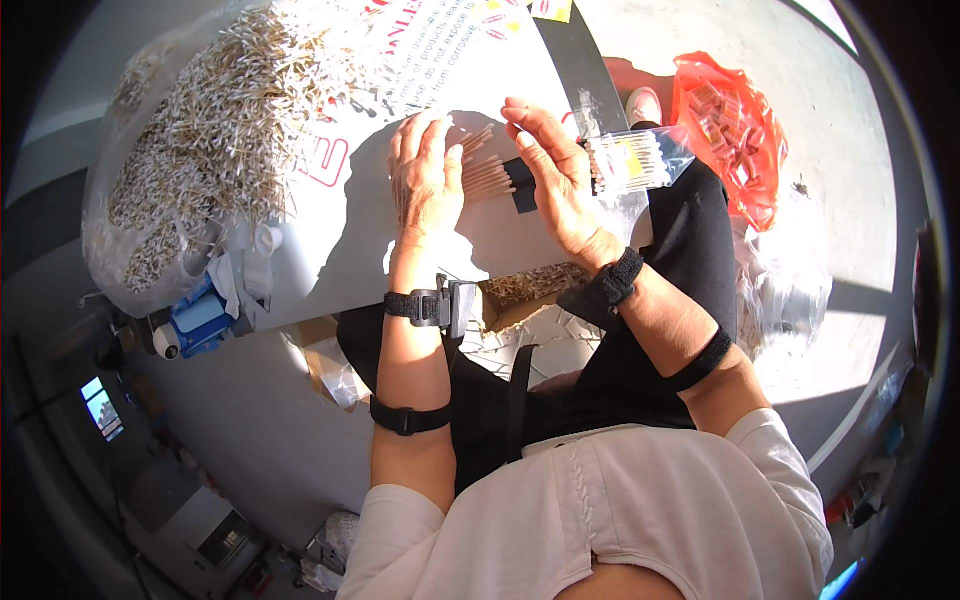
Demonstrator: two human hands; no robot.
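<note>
Thin wooden-stick cotton swabs (pixel 488 180) lie in a loose, slightly fanned row on the white table between my hands. My left hand (pixel 425 180) rests at their left ends, fingers stretched out and thumb beside them; whether it touches the sticks is hard to see. On the other side, my right hand (pixel 562 185) is held over a dark strip (pixel 524 186), thumb and fingers apart, holding nothing. A clear plastic packet of swabs (pixel 630 163) with a yellow label lies just right of my right hand, at the table's edge.
A big clear bag heaped with loose swabs (pixel 230 130) stands at the left. A blue-and-white object (pixel 198 318) is by the left table edge. Below the table is an open cardboard box (pixel 515 312) with swabs. A red plastic bag (pixel 730 135) of packets sits at the right.
</note>
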